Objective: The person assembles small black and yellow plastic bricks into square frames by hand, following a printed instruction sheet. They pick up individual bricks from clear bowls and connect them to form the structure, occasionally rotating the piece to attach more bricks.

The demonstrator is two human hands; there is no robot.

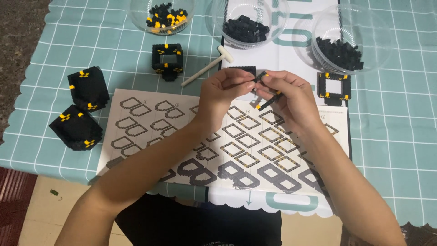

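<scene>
Both my hands meet above the instruction sheet (150,136). My left hand (225,91) pinches one end of a small black strip of tiny building bricks with yellow bits (268,98). My right hand (291,98) holds the same strip from the other side, fingers closed on it. Just behind the hands lies a flat black brick piece (241,69), partly hidden.
Three clear bowls stand at the back: black-and-yellow bricks (165,17), black bricks (246,27), black bricks (340,52). Two black built blocks (88,88) (75,128) sit at left, a hollow block (167,60) mid-back, a square frame (334,86) at right, a white tool (207,66).
</scene>
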